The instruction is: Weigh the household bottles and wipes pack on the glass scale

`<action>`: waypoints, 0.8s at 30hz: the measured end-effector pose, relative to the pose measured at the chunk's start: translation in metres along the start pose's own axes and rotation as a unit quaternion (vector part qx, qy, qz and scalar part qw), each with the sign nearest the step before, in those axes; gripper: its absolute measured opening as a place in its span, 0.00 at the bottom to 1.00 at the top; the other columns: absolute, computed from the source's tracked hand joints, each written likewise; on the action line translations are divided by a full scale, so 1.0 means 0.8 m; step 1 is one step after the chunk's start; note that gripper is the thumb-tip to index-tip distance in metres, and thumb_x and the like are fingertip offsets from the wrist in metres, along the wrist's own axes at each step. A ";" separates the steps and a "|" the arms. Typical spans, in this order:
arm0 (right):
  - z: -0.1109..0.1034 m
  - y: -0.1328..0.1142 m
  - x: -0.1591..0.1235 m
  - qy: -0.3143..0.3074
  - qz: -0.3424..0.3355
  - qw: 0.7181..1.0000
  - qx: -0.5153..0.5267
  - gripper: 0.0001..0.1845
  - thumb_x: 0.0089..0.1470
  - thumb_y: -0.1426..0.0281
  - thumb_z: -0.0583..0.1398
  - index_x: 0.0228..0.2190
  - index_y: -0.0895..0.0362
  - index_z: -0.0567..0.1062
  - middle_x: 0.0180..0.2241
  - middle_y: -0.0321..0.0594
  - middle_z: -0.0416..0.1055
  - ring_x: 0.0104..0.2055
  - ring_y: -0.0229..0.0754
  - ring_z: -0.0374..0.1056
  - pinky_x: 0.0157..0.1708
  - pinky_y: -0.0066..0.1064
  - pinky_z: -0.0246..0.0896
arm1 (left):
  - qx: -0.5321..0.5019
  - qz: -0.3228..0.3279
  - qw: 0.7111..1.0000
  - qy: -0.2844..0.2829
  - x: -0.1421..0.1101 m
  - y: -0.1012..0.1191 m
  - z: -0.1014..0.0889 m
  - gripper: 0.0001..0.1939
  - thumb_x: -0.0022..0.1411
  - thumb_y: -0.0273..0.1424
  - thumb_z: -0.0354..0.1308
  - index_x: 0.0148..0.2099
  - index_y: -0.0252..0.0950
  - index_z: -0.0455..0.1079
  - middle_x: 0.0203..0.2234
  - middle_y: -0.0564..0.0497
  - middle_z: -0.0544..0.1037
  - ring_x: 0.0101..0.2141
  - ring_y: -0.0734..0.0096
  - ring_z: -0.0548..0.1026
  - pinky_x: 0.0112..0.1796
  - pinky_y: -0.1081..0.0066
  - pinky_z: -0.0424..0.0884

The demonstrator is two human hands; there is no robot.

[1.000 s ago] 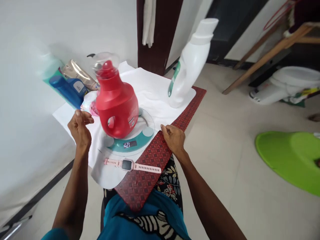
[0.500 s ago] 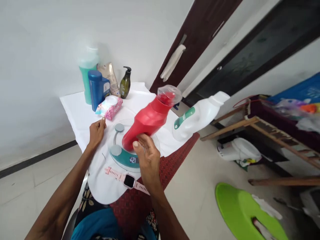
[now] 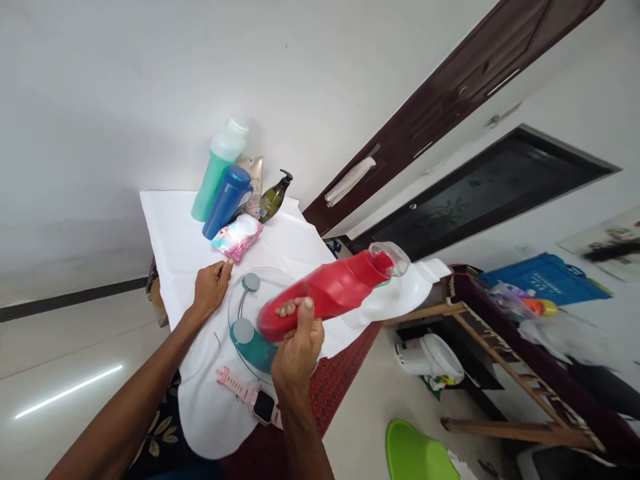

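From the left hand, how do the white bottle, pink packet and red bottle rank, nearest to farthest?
From the left hand:
1. Pink packet, just beyond.
2. Red bottle, rightward, in the right hand.
3. White bottle, farther right.

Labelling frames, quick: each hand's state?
Left hand: curled closed, nothing visible in it, near the wipes pack.
Right hand: closed, holding the red bottle by its handle.

I watch through one view, head-worn, above the near end of the table [image 3: 345, 377], facing forward and steeply down at close range. It leans sideways: the brown door [image 3: 430, 127] slants across the upper right, while the wall [image 3: 115, 87] lies beyond the table's far edge.
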State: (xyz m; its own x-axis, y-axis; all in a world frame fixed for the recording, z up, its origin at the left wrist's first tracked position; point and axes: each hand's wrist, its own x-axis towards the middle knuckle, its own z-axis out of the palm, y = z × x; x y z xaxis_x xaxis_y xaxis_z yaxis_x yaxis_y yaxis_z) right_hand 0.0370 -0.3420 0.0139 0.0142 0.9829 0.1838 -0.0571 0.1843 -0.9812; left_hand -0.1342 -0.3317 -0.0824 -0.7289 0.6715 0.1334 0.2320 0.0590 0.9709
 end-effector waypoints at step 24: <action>0.125 0.025 0.310 0.090 -0.074 0.993 -0.025 0.38 0.63 0.31 0.55 0.20 0.48 0.60 0.15 0.26 0.53 0.17 0.33 0.50 0.14 0.28 0.48 | 0.037 -0.047 0.998 -0.030 0.001 -0.001 0.012 0.29 0.70 0.55 0.43 0.25 0.40 0.47 0.18 0.55 0.54 0.22 0.70 0.55 0.30 0.66 0.51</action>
State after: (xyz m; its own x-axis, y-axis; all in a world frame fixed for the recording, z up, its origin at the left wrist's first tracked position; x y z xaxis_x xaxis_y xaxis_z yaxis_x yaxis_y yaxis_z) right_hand -0.0601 -0.0942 0.0459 0.1967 0.9274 0.3180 0.0093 0.3226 -0.9465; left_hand -0.1288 -0.3242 -0.0850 -0.7100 0.7037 0.0281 0.2132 0.1768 0.9609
